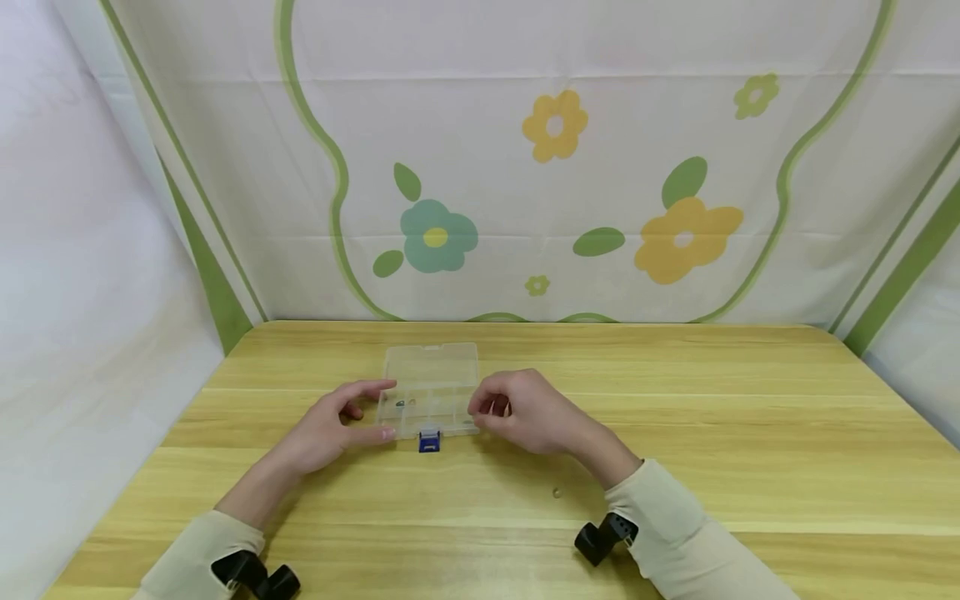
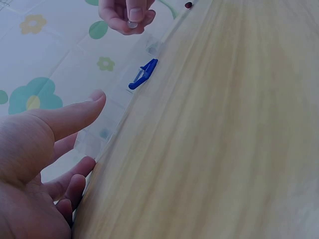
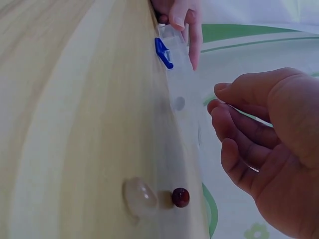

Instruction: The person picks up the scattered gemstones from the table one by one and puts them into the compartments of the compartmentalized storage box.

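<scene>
On worktop [image 1: 712, 533], toward far edge, left of middle: clear compartment box [image 1: 442, 406], with lid [image 1: 431, 363] open toward far edge, blue latch [image 1: 429, 442] at near edge. Around box's left edge: left hand [image 1: 326, 429], thumb and fingers wide apart, contact unclear. Over box's right edge: right hand [image 1: 525, 408], pinching small clear bead [image 2: 132, 24]. In left compartments: tiny pieces [image 1: 401, 404]. Right of box, on worktop: larger-looking clear bead [image 3: 142, 198] near dark red bead [image 3: 180, 197].

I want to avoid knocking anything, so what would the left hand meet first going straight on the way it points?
The left hand would most likely meet the clear plastic box, whose left end lies just ahead of its palm; depth is hard to judge.
</scene>
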`<state>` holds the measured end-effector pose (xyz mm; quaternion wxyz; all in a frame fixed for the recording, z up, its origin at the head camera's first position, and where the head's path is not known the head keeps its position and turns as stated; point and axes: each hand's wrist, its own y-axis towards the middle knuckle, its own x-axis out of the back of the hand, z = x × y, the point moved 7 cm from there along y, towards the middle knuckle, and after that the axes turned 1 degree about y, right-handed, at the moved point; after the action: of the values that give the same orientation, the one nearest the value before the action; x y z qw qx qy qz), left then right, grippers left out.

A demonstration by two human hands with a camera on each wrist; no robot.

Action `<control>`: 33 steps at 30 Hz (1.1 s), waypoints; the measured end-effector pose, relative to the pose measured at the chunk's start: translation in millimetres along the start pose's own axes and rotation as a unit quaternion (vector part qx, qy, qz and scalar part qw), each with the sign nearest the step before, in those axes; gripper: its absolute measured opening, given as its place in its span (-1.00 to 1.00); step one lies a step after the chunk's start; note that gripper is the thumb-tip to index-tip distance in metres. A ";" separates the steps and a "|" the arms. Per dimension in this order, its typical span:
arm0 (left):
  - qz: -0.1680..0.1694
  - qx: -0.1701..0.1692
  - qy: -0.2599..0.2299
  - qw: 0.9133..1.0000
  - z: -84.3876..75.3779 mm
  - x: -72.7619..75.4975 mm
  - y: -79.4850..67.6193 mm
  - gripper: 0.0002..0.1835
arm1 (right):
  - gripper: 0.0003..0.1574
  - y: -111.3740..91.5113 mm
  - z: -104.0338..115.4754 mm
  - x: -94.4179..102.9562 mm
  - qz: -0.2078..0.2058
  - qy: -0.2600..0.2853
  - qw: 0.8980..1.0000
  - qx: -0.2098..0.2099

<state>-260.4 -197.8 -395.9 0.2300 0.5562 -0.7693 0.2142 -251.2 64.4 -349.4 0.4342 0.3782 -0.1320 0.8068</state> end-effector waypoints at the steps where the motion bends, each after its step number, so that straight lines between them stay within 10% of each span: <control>1: 0.000 0.000 0.001 1.000 0.1 0.2 -0.1 -0.22 | -0.92 0.9 0.9 -0.6 -0.001 -0.002 1.000 0.003; 33: -0.005 0.004 -0.011 1.000 0.5 0.1 -0.4 -0.23 | -0.89 41.6 21.1 -29.1 -0.028 -0.038 0.999 0.004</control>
<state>-260.1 -198.3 -396.3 0.2207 0.5635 -0.7679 0.2100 -264.3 11.1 -351.4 0.4497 0.4139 -0.1348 0.7799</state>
